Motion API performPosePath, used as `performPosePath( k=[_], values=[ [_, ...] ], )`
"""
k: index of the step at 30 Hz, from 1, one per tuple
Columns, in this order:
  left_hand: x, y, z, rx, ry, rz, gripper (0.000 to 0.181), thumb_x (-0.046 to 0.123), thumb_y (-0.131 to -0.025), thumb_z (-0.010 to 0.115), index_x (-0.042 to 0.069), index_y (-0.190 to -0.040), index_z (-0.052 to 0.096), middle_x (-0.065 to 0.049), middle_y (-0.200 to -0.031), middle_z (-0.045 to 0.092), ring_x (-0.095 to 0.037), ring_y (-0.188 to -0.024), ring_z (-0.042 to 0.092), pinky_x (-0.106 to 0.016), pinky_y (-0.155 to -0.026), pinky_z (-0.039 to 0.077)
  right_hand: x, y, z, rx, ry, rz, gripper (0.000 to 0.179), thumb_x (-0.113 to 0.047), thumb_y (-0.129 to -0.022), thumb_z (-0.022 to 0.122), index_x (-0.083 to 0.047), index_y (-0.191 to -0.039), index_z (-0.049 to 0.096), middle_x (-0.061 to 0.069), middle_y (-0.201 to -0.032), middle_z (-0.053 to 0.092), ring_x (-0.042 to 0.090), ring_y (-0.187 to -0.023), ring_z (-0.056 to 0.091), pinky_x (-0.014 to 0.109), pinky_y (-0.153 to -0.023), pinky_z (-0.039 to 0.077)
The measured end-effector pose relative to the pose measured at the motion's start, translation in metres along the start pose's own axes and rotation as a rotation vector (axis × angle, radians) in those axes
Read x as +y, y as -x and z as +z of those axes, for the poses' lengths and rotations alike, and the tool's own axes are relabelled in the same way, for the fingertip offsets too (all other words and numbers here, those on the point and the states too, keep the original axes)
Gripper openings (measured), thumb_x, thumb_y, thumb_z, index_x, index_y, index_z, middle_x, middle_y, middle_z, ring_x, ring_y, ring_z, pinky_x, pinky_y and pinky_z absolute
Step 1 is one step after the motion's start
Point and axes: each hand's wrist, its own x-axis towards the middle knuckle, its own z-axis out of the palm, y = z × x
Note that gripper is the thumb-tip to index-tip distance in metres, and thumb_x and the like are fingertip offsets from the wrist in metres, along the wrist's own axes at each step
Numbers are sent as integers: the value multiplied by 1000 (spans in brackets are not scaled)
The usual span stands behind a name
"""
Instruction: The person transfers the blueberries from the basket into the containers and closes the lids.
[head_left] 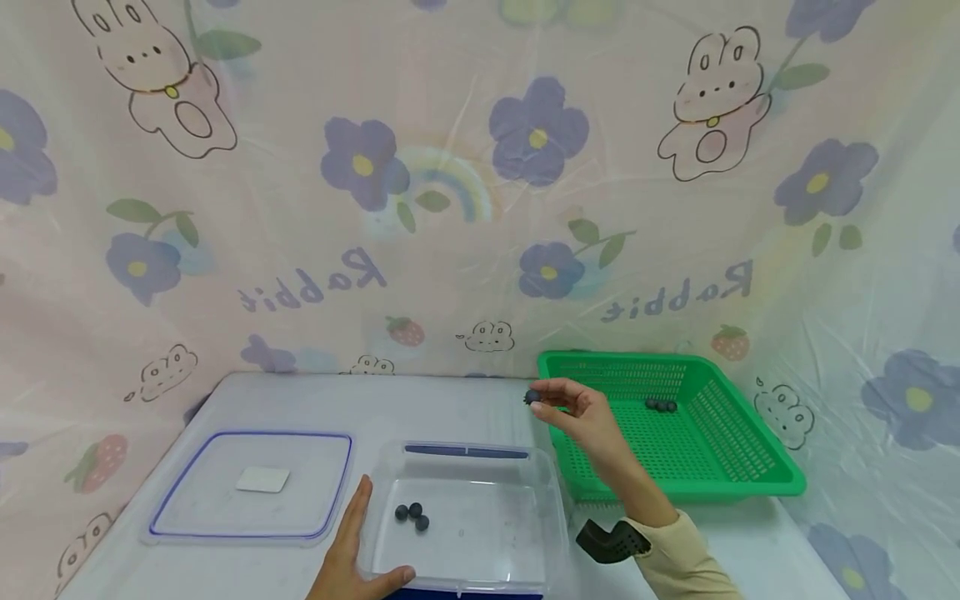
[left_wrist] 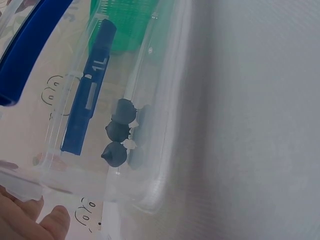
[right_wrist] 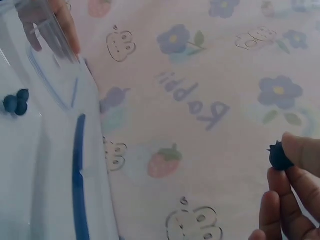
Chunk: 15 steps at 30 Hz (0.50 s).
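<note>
My right hand [head_left: 581, 412] pinches a dark blueberry [head_left: 532, 397] between thumb and fingertips, raised in front of the green basket's left side; in the right wrist view the blueberry [right_wrist: 280, 156] shows its spiky crown. Below and to the left stands a clear plastic box [head_left: 510, 533] without its lid. Three blueberries [head_left: 416, 509] lie together in its left part, seen through the wall in the left wrist view as blueberries [left_wrist: 118, 131]. Against the box's left side rests my left hand [head_left: 352, 550], fingers straight, thumb along the front corner.
At the right is the green basket [head_left: 765, 487], with several blueberries [head_left: 661, 406] near its back wall. A clear lid with a blue seal [head_left: 247, 535] lies at the left, bearing a white rectangle [head_left: 262, 480]. A printed curtain [head_left: 450, 250] hangs behind the table.
</note>
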Motion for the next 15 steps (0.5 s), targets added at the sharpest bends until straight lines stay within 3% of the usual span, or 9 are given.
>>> performPosePath(
  k=[8, 12, 15],
  values=[
    [0, 1, 0, 13, -18, 19, 111, 48, -64, 74, 25, -144, 1, -8, -147, -1, -38, -128, 12, -67, -86, 17, 9, -4, 34, -116, 4, -19, 29, -15, -81, 65, -3, -107, 61, 12, -98, 59, 25, -89, 53, 34, -73, 47],
    [1, 0, 1, 15, -21, 11, 111, 50, -63, 74, 26, -143, 1, -7, -147, 0, -37, -129, 10, -67, -87, 15, 13, -5, 47, -163, 5, 16, 26, -14, -82, 65, -5, -106, 61, 11, -99, 59, 26, -90, 53, 37, -74, 47],
    [0, -1, 1, 25, -9, 43, 112, 48, -62, 75, 25, -144, 2, -7, -147, 1, -37, -129, 10, -66, -89, 16, 15, -6, 57, -190, 14, 50, 26, -14, -82, 64, -5, -107, 61, 10, -100, 60, 27, -90, 53, 39, -75, 46]
  ],
)
